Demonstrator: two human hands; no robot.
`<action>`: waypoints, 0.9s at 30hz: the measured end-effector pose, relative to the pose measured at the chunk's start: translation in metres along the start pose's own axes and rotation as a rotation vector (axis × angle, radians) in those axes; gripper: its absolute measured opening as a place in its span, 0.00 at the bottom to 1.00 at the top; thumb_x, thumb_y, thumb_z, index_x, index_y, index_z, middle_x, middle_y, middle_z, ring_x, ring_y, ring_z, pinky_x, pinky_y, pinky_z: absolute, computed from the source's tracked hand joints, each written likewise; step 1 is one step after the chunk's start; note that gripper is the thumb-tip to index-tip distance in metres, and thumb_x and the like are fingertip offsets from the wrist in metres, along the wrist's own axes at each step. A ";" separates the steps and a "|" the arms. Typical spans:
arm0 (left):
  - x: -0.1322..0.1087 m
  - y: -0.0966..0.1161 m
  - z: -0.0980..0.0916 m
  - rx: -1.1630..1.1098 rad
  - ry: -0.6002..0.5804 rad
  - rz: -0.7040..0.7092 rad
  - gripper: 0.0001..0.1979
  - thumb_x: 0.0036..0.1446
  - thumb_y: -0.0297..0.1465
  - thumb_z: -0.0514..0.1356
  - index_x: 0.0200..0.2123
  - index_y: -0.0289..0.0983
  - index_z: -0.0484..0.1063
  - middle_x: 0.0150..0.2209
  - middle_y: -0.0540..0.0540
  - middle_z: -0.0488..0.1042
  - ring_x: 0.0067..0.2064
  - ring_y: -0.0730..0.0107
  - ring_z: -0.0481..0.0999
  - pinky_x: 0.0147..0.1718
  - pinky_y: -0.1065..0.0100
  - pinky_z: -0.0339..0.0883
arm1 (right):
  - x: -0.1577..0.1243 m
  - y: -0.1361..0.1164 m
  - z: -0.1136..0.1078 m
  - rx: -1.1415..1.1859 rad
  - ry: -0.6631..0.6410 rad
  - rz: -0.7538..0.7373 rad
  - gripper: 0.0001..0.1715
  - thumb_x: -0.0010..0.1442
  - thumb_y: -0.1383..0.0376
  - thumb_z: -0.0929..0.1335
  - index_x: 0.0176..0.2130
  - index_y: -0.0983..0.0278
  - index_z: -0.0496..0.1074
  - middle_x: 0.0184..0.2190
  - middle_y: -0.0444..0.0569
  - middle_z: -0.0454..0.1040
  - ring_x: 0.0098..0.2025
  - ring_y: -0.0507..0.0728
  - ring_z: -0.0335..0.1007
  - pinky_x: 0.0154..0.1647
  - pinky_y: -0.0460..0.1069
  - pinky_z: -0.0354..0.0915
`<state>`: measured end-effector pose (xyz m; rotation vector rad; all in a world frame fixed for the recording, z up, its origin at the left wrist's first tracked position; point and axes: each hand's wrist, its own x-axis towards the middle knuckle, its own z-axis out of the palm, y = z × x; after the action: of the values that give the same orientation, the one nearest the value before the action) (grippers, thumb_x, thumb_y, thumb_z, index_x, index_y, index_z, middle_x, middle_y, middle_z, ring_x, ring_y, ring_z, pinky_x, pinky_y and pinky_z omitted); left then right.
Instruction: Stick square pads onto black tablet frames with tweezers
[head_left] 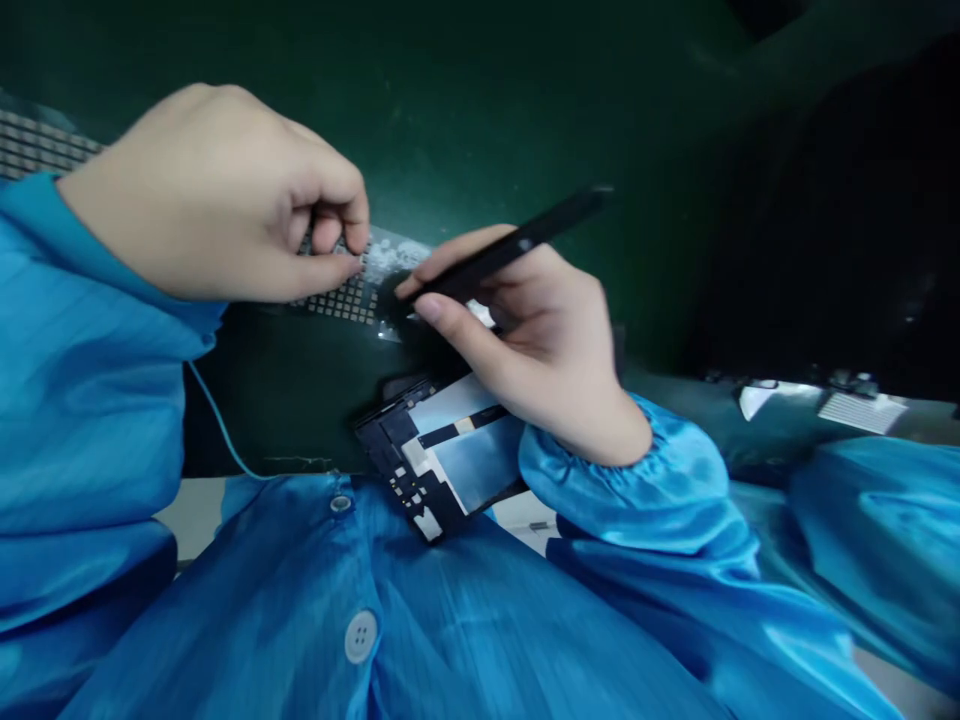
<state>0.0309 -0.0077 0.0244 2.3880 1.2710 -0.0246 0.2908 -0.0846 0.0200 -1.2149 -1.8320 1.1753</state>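
Note:
My left hand (225, 195) is closed, thumb and forefinger pinched at the end of a clear sheet of small square stickers (345, 302). Part of that sheet lies hidden under the hand. My right hand (536, 330) grips a pair of black tweezers (517, 240) like a pen, their tips pointing at the sheet's end close to my left fingertips. Blur hides whether the tips hold anything. Below my right wrist rests an opened phone body (457, 460), tilted at the table's near edge, with black parts and silvery-blue panels showing.
The dark green table (525, 90) stretches out ahead. To the right is a large black object (840, 230), with pale ribbed pieces (862, 408) at its near edge. A thin blue cord (221, 425) hangs from my left sleeve. Another blue sleeve (885, 540) shows at the far right.

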 end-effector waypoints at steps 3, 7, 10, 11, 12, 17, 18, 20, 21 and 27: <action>0.000 0.009 -0.005 0.004 -0.049 -0.003 0.38 0.65 0.58 0.42 0.45 0.37 0.82 0.38 0.52 0.78 0.46 0.70 0.81 0.58 0.64 0.72 | 0.016 0.012 0.015 0.057 -0.054 -0.008 0.13 0.71 0.50 0.75 0.48 0.55 0.77 0.46 0.46 0.86 0.51 0.60 0.85 0.59 0.59 0.83; 0.001 0.011 -0.004 0.047 -0.071 -0.039 0.21 0.65 0.44 0.55 0.45 0.39 0.82 0.39 0.56 0.77 0.51 0.65 0.83 0.64 0.57 0.73 | 0.013 0.016 0.023 0.099 -0.004 0.045 0.16 0.70 0.49 0.75 0.48 0.55 0.77 0.47 0.47 0.85 0.51 0.60 0.84 0.60 0.60 0.83; 0.001 0.011 -0.002 0.059 -0.065 -0.034 0.20 0.64 0.43 0.55 0.45 0.39 0.82 0.38 0.55 0.77 0.53 0.61 0.84 0.65 0.53 0.73 | 0.012 0.013 0.023 0.099 -0.016 0.038 0.16 0.70 0.49 0.76 0.48 0.55 0.77 0.46 0.47 0.85 0.51 0.60 0.84 0.60 0.59 0.83; 0.002 0.011 -0.002 0.058 -0.066 -0.030 0.22 0.65 0.45 0.53 0.45 0.38 0.81 0.39 0.54 0.77 0.54 0.61 0.84 0.65 0.54 0.73 | 0.013 0.012 0.023 0.090 -0.030 0.034 0.16 0.70 0.49 0.76 0.48 0.56 0.77 0.46 0.47 0.85 0.51 0.60 0.84 0.60 0.59 0.83; 0.002 0.010 -0.002 0.056 -0.066 -0.029 0.26 0.65 0.49 0.50 0.45 0.38 0.81 0.39 0.54 0.77 0.54 0.61 0.83 0.65 0.55 0.73 | 0.014 0.012 0.022 0.076 -0.043 0.034 0.16 0.70 0.49 0.76 0.47 0.56 0.77 0.46 0.47 0.85 0.51 0.60 0.84 0.60 0.59 0.83; 0.001 0.007 -0.001 0.045 -0.047 -0.025 0.48 0.60 0.64 0.32 0.45 0.39 0.81 0.38 0.54 0.74 0.55 0.63 0.82 0.65 0.57 0.69 | 0.023 0.010 0.020 0.039 -0.080 0.052 0.18 0.66 0.46 0.78 0.44 0.55 0.78 0.44 0.46 0.85 0.48 0.60 0.84 0.56 0.57 0.84; 0.001 0.006 0.000 0.040 -0.034 -0.019 0.47 0.59 0.63 0.32 0.45 0.39 0.81 0.37 0.54 0.73 0.54 0.64 0.82 0.64 0.57 0.70 | 0.022 0.010 0.018 0.067 -0.081 0.051 0.19 0.66 0.45 0.78 0.44 0.56 0.78 0.43 0.46 0.85 0.47 0.60 0.85 0.55 0.57 0.84; 0.000 0.003 0.002 0.027 -0.004 -0.001 0.43 0.61 0.62 0.36 0.44 0.40 0.81 0.36 0.55 0.73 0.50 0.67 0.82 0.62 0.58 0.70 | 0.016 0.010 0.010 0.143 -0.032 0.070 0.20 0.68 0.45 0.76 0.44 0.56 0.78 0.42 0.46 0.85 0.42 0.59 0.85 0.49 0.57 0.85; 0.000 0.001 0.003 0.019 0.008 0.010 0.42 0.62 0.61 0.37 0.44 0.39 0.81 0.36 0.55 0.74 0.48 0.69 0.81 0.61 0.58 0.70 | 0.010 0.011 0.005 0.178 0.027 0.081 0.18 0.69 0.46 0.75 0.44 0.57 0.78 0.41 0.45 0.85 0.40 0.58 0.85 0.45 0.56 0.84; -0.001 -0.014 0.011 -0.070 0.059 0.100 0.30 0.66 0.57 0.50 0.43 0.41 0.82 0.36 0.54 0.74 0.39 0.73 0.75 0.56 0.57 0.70 | -0.047 0.033 -0.028 0.155 0.685 -0.031 0.04 0.66 0.62 0.79 0.42 0.56 0.83 0.34 0.43 0.84 0.34 0.53 0.82 0.33 0.47 0.76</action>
<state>0.0213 -0.0057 0.0093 2.4044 1.1578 0.1198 0.3441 -0.1131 0.0000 -1.2856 -1.2190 0.7320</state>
